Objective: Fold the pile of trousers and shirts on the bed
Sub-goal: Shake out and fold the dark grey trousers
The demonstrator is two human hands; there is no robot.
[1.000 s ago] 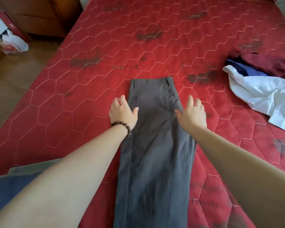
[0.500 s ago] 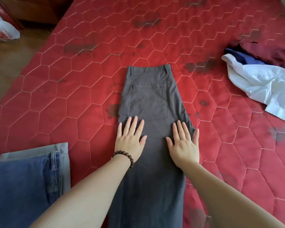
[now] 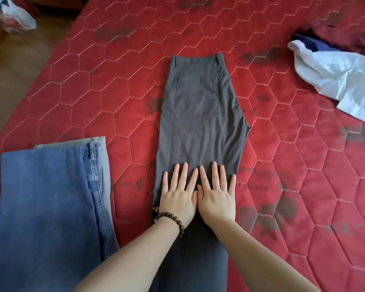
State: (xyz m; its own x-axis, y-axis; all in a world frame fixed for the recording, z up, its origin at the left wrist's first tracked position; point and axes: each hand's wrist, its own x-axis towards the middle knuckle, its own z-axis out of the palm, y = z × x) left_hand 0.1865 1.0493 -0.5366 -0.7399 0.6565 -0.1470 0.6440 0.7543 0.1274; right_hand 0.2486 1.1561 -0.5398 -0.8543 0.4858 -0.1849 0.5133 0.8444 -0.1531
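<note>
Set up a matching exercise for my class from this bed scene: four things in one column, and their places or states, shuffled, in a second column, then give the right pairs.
Things
1. grey trousers
2. blue jeans
3. white shirt
4. bead bracelet

Places or states
A. crumpled at the bed's far right
B. on the left wrist
C. laid out lengthwise under both flat hands
D. folded at the near left of the bed

Pairs: 1-C, 2-D, 3-A, 4-B. The left hand and right hand press side by side on the trousers.
</note>
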